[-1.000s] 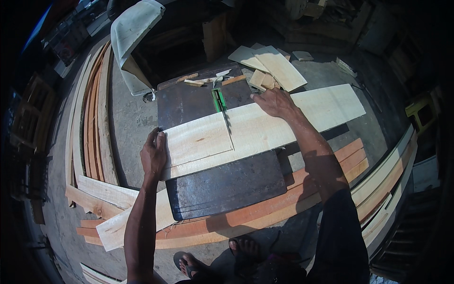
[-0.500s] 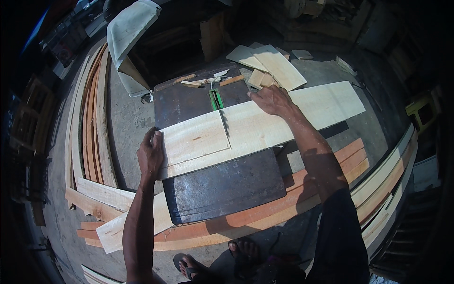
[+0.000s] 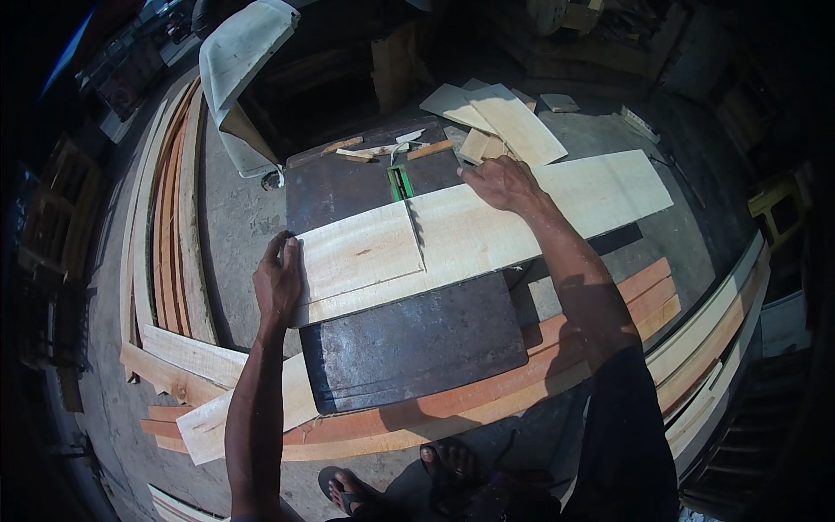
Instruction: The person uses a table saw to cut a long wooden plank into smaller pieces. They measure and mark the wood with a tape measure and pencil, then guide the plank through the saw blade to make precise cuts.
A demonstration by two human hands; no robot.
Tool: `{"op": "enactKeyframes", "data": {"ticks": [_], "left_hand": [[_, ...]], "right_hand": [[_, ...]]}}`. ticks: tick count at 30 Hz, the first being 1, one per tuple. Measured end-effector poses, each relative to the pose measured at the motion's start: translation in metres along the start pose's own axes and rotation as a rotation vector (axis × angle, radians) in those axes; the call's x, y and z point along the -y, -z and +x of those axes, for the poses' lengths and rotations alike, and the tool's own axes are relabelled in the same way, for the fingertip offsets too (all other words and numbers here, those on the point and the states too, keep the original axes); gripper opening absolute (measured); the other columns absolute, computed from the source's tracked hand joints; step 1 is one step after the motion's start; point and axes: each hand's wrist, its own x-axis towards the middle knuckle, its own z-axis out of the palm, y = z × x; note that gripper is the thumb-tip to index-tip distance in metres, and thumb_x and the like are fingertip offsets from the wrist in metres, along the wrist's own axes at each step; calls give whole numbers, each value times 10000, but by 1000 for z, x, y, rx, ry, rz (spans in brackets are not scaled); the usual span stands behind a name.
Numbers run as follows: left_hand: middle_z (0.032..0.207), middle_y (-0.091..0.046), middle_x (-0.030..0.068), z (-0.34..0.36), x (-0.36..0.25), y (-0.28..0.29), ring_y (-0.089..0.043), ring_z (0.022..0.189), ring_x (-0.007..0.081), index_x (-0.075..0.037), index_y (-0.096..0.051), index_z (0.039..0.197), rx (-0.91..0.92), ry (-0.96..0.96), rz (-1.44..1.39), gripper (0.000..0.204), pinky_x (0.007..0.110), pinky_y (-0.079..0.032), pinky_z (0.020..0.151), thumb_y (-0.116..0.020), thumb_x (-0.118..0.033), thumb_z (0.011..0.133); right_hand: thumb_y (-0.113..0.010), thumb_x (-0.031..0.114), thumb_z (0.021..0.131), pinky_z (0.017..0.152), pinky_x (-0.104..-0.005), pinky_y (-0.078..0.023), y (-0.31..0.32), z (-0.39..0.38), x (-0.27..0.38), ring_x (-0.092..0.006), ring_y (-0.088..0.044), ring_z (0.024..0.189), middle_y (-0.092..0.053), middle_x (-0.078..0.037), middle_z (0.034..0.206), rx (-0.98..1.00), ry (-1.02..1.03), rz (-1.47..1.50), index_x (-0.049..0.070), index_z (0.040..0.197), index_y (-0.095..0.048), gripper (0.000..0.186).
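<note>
A long pale board (image 3: 557,209) lies slantwise across a dark metal saw table (image 3: 417,348). On its left part rests a shorter, thinner board (image 3: 361,252), whose right edge casts a shadow just below the green slotted insert (image 3: 399,183) in the table. My left hand (image 3: 277,280) grips the left end of the stacked boards, thumb on the near side and fingers at the far corner. Over the far edge of the long board, right of the insert, my right hand (image 3: 503,184) is closed, its fingertips partly hidden.
Offcuts (image 3: 370,150) lie along the table's far edge, and cut panels (image 3: 513,122) are piled beyond my right hand. Long planks (image 3: 165,217) run along the left floor. Reddish planks (image 3: 452,409) lie by my feet, more boards (image 3: 713,322) at right. A white plastic shell (image 3: 239,78) stands far left.
</note>
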Motion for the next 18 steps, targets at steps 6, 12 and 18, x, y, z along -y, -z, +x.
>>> {"op": "enactKeyframes", "data": {"ticks": [6, 12, 18], "left_hand": [[1313, -698, 250, -2, 0, 0, -672, 1227, 429, -121, -625, 1451, 0, -9, -2, 538, 468, -505, 1067, -518, -474, 1059], [1330, -691, 241, -15, 1, 3, -656, 1250, 429, -116, -609, 1460, 16, -16, -1, 523, 463, -491, 1077, -500, -444, 1068], [1244, -683, 284, -58, 10, 14, -681, 1146, 430, -137, -615, 1459, 7, -64, 40, 479, 494, -517, 1009, -488, -405, 1083]], "right_hand": [[-454, 546, 1045, 1055, -596, -436, -4, 4, -3, -394, -683, 1147, -745, -244, 1107, 2, 1, -1, 7, 999, -791, 638], [-494, 517, 1042, 952, -546, -525, -8, -13, -8, -410, -731, 970, -754, -237, 923, -75, 48, 25, -8, 863, -779, 623], [-469, 470, 1065, 892, -554, -532, -12, -64, -7, -421, -730, 839, -722, -251, 790, -47, 44, 15, -16, 778, -753, 631]]}}
